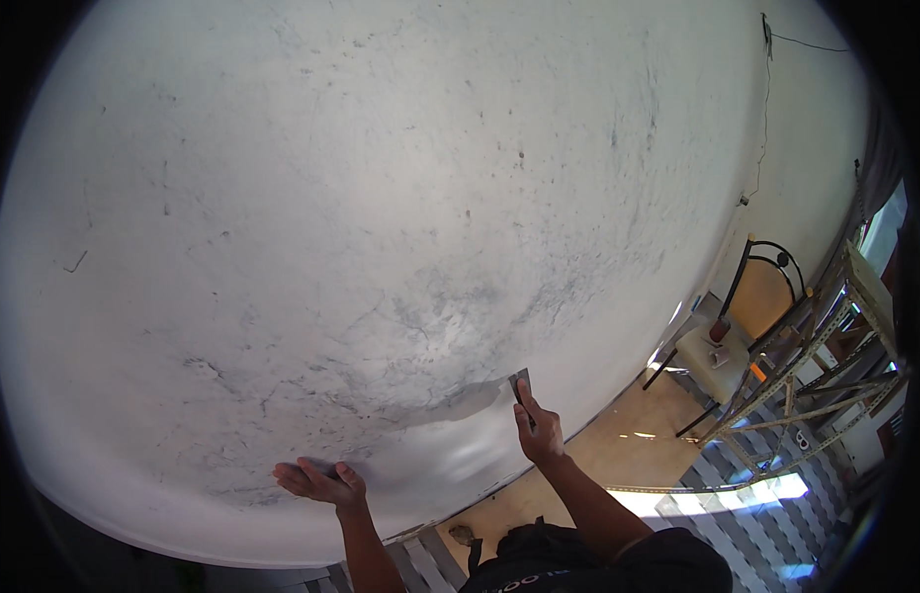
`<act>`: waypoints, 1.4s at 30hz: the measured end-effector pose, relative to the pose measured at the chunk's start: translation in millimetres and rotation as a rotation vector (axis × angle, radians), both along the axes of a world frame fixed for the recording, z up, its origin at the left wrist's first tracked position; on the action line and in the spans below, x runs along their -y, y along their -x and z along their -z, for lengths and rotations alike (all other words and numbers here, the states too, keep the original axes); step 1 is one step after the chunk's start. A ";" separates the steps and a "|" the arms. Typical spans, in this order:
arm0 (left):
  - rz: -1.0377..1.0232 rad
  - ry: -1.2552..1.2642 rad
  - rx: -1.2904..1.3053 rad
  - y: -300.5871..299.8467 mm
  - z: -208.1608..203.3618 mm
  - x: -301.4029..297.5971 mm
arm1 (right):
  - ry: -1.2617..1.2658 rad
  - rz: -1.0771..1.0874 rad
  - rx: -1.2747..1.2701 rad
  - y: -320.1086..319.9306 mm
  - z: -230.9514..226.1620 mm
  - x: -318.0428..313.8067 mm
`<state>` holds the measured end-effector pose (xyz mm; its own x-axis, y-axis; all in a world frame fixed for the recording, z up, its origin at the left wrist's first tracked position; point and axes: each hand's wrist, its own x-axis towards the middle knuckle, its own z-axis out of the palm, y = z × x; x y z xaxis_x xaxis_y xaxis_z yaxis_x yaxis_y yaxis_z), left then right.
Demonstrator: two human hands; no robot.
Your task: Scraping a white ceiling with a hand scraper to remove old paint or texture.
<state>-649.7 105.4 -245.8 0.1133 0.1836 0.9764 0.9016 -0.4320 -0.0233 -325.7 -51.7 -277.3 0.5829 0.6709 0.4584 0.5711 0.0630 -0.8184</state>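
A large white wall [400, 178], blotched with grey marks and scuffs, fills most of the head view. In my right hand [541, 433] is a putty knife [520, 380], its blade up against the wall. A darker grey, damp-looking band [458, 403] runs leftward from that blade, with smooth white surface below it. My left hand [316, 482] is lower and to the left, close to the wall, its fingers stretched out and the thumb apart. A dark grey patch shows between its thumb and fingers; whether this is a thing or a shadow I cannot tell.
At the right stand a chair [715, 364] with small items on its seat and a metal-angle frame [776, 410]. Tan floor [618, 430] meets the wall's foot, with grey patterned tiles [776, 514] beyond. A cable [766, 109] hangs on the side wall.
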 end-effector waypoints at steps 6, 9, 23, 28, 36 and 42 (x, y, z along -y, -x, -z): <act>-0.010 -0.024 -0.007 -3.4 -3.3 -1.7 | -0.105 -0.007 0.020 0.1 17.0 -7.7; -0.024 -0.020 -0.028 -3.0 -4.3 -0.4 | -0.135 0.046 0.053 -11.4 1.5 -21.6; 0.026 -0.042 0.140 -83.2 -37.3 17.4 | -0.213 -0.015 0.083 -100.4 -0.7 -12.7; 0.024 -0.021 0.036 -132.8 -37.8 20.5 | -0.243 0.048 0.070 -150.8 -10.5 -9.7; 0.016 -0.019 -0.019 -187.6 -49.8 31.8 | -0.216 0.004 -0.055 -192.1 -71.6 5.9; 0.213 -0.093 -0.025 -209.5 -36.4 35.2 | -0.197 -0.038 -0.083 -214.8 -132.4 18.9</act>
<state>-440.1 70.2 -209.3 0.1642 0.0625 0.9844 0.7886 -0.6078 -0.0929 -110.9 -70.6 -145.0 0.6003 0.5954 0.5339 0.4961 0.2463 -0.8326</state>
